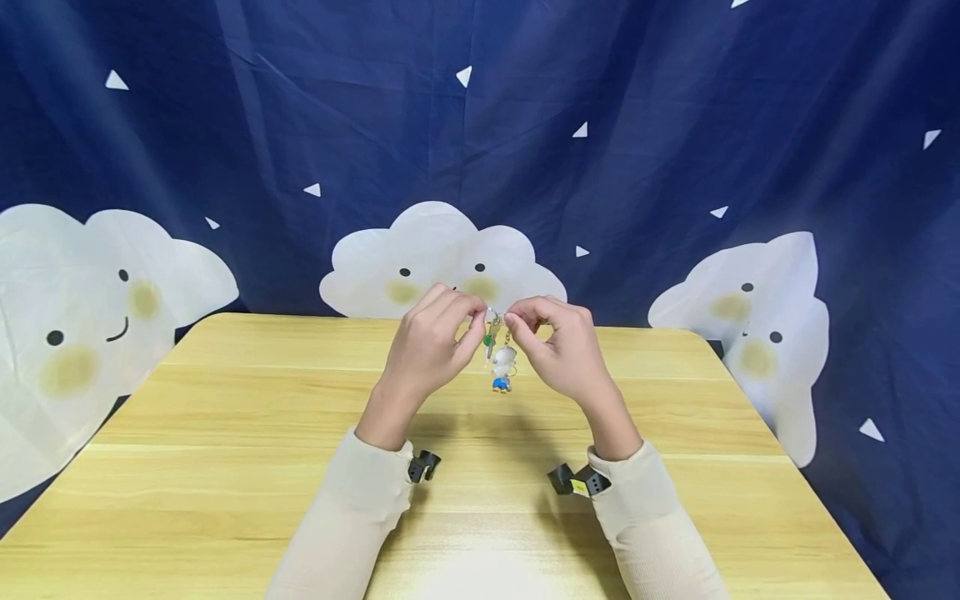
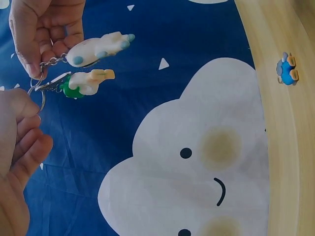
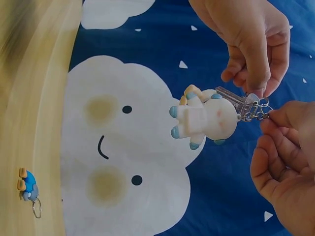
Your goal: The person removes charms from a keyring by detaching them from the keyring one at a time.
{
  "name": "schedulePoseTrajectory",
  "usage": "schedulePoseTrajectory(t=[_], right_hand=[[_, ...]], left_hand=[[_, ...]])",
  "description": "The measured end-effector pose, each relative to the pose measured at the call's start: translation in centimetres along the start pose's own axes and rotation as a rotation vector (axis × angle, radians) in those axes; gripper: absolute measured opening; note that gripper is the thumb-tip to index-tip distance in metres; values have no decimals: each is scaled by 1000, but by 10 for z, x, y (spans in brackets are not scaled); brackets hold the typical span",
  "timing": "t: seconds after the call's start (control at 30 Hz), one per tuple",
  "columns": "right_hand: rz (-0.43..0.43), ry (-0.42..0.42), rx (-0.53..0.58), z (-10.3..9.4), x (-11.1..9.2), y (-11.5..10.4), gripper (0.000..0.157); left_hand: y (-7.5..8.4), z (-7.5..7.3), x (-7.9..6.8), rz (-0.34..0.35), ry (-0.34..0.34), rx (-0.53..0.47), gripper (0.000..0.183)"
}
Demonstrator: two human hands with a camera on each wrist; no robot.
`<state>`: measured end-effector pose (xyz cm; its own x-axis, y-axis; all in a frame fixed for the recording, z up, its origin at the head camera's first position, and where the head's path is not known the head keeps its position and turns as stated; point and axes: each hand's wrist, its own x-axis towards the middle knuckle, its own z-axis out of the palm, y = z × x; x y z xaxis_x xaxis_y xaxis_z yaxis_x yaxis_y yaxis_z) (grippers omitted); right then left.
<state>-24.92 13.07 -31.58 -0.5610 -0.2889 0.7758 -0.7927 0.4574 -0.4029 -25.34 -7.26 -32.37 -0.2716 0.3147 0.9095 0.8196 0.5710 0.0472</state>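
In the head view my left hand (image 1: 431,346) and right hand (image 1: 562,346) meet fingertip to fingertip above the table. My left thumb and finger pinch a metal key ring (image 2: 42,102). A key (image 3: 231,97) and a small figurine charm with a green part (image 2: 81,87) hang from it. My right thumb and finger pinch the end of a short chain (image 3: 252,117) at that ring. On this chain hangs a white figurine keychain (image 3: 216,120) with light-blue feet. Whether the chain is linked to the ring, I cannot tell.
A blue figurine keychain (image 3: 29,184) with orange feet and its own ring lies on the wooden table (image 1: 262,400). Behind the table's far edge hangs a dark blue curtain (image 1: 375,108) with printed clouds. Each sleeve cuff carries a small black camera (image 1: 424,467).
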Motion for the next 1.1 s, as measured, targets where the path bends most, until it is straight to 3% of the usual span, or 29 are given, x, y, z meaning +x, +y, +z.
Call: schedulePoseTrajectory(t=[0.8,1.1], right_hand=[[16,-26,-15,0,0,0,5],[87,-132,-31,4,-3,9,6]], left_hand=[[-4,-9,1,-39,42,13,6],[-6,-13,0,-56,36,14,7]])
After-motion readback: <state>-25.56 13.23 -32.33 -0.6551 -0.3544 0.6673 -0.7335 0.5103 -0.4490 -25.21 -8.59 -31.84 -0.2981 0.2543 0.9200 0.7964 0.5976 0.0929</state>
